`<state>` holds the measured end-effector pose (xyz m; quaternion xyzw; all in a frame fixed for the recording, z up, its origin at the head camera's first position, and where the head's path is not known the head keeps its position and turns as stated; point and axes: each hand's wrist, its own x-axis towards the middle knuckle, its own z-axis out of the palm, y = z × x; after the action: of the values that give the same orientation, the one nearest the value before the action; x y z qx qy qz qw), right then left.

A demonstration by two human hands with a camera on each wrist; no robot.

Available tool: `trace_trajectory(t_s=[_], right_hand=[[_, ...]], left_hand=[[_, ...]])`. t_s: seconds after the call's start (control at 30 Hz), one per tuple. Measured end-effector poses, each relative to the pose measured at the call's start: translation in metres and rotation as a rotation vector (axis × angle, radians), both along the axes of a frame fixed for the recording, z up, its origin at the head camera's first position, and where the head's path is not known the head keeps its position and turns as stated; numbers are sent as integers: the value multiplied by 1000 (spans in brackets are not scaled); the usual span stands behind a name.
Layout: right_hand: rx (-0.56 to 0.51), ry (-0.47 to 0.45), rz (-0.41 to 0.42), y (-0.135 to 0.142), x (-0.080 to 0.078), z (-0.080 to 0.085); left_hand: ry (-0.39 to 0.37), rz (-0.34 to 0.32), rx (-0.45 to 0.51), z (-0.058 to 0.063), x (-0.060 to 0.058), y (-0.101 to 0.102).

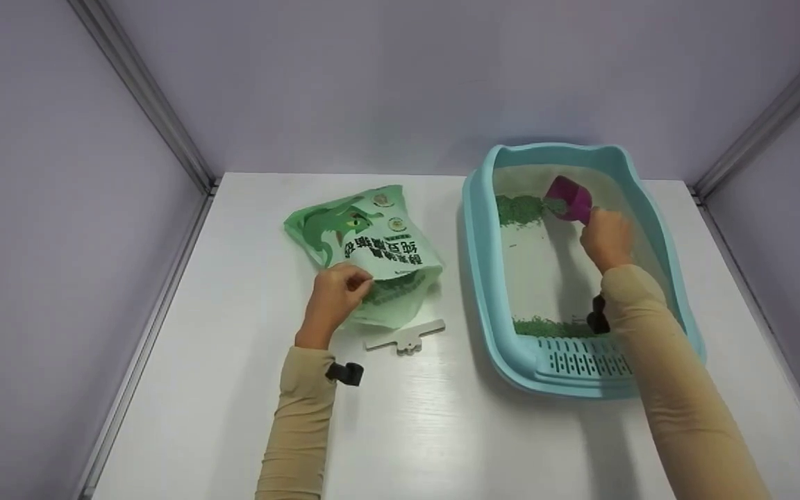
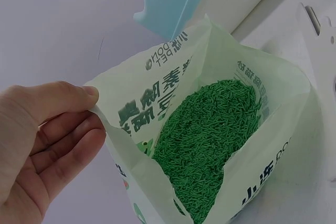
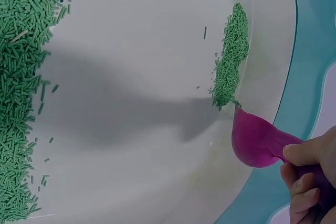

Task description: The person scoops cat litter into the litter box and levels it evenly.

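Observation:
My left hand (image 1: 336,295) pinches the rim of an open green-and-white cat litter bag (image 1: 372,239) between thumb and fingers. Inside the bag, green litter pellets (image 2: 210,135) show in the left wrist view. With my right hand (image 1: 608,236) I grip the handle of a magenta scoop (image 1: 573,200), tilted over the far part of a light blue litter box (image 1: 481,264). Some pellets sit at the scoop's lip, close to a green heap (image 3: 231,59) on the box floor. Another band of pellets (image 3: 18,108) lies at the box's near end.
A pale bag clip (image 1: 407,337) lies on the white table (image 1: 407,430) just in front of the bag. The box's near end has a slotted step (image 1: 584,357). Purple-grey walls (image 1: 400,83) close in the back and both sides.

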<state>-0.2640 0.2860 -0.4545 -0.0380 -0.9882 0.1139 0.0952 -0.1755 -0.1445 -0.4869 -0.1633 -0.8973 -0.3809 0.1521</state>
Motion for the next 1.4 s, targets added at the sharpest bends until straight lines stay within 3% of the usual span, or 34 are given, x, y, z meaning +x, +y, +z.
trace_trajectory(t_s=[0.3,0.53,0.83,1.07,1.4], right_hand=[[63,115,33,0,3,-2],[84,80,50,-11,1,-4],[123,131,143,-25,-4,-12],[150,122,139,-29,-3,-10],[157,186,159,-26,2,-12]], left_hand=[[9,3,-34,-1,-1,0],[10,3,-22,-2,0,0],[4,3,0,-2,0,-1],[13,-1,-1,-3,-1,0],[10,7,-11,-3,0,0]])
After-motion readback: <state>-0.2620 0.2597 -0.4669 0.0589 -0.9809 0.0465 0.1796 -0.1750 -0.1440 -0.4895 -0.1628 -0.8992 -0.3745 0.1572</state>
